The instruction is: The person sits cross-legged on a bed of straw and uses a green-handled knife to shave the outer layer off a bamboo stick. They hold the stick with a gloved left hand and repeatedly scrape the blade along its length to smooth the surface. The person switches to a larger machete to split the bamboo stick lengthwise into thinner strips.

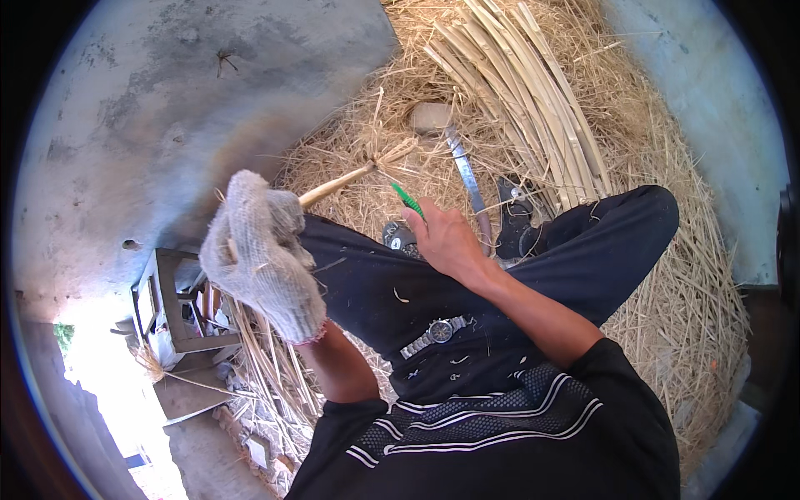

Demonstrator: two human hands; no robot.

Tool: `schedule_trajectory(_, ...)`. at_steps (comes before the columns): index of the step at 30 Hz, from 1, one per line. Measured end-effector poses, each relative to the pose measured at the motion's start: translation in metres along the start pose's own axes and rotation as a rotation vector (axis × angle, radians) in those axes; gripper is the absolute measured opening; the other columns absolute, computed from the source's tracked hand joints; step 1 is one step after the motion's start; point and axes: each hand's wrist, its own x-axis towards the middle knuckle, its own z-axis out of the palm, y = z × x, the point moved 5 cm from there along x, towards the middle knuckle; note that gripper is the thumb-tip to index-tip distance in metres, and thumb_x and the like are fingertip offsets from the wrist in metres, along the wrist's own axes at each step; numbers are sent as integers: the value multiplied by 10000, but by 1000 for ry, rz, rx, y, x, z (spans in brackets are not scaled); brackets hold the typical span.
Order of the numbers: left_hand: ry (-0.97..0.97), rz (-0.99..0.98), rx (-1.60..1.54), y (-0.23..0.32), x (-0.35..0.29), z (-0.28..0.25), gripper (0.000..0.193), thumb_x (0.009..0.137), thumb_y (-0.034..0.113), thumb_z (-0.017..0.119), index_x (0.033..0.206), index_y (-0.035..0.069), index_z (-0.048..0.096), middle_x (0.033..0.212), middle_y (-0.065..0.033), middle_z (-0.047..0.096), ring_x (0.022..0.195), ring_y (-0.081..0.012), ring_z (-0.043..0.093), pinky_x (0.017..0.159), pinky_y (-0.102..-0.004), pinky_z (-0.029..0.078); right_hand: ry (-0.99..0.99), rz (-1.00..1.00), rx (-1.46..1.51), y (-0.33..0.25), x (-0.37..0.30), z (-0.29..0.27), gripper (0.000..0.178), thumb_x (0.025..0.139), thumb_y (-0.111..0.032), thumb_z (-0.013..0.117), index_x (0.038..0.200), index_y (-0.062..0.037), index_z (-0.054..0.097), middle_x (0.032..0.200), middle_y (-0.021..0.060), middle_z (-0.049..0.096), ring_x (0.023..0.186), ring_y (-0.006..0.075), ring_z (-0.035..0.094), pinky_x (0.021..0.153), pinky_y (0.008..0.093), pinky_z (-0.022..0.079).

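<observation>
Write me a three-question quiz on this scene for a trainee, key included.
1. What does the gloved left hand hold?
A) a coil of wire
B) a pale stick
C) a hammer

2. True or false: the person wears a glove on each hand.

3. Fill in the blank: the wristwatch lies on the person's dark ____.

Key
1. B
2. False: the right hand is bare.
3. trousers

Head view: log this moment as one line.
Left hand: gloved, holding stick | right hand: bare, holding green tool | blade: on straw | watch: on trousers
</observation>
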Motion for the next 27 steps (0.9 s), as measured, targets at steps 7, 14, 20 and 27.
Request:
schedule_trajectory(7,6,350,320,-5,93,32,265,883,264,665,716,60,687,542,-42,609,457,-108,596,361,-220,430,-374,171,-237,113,32,26,480,997,-441,480,1046,13,630,836,257,673,847,436,661,772,532,499)
schedule_trajectory(14,38,624,458,-15,163,86,240,847,249,700,839,12,736,651,-84,682,582,-156,665,509,-262,537,-773,373,-608,267,71,70,375,926,-324,567,1070,-7,707,1130,226,681,1058,387,659,876,461,538)
schedule_trajectory(20,13,570,-114,-21,169,125,235,913,246,700,852,24,652,573,6,543,485,-74,505,471,-220,397,-293,676,-554,363,33,77,343,840,-288,623,964,18,714,1038,270,687,978,355,694,818,456,567)
schedule_trajectory(27,123,417,-3,-14,183,139,245,926,227,675,772,40,634,555,23,506,455,-74,475,432,-241,365,-209,773,-376,319,22,66,553,764,-380,707,1167,-5,657,1169,270,654,1079,398,649,927,434,532)
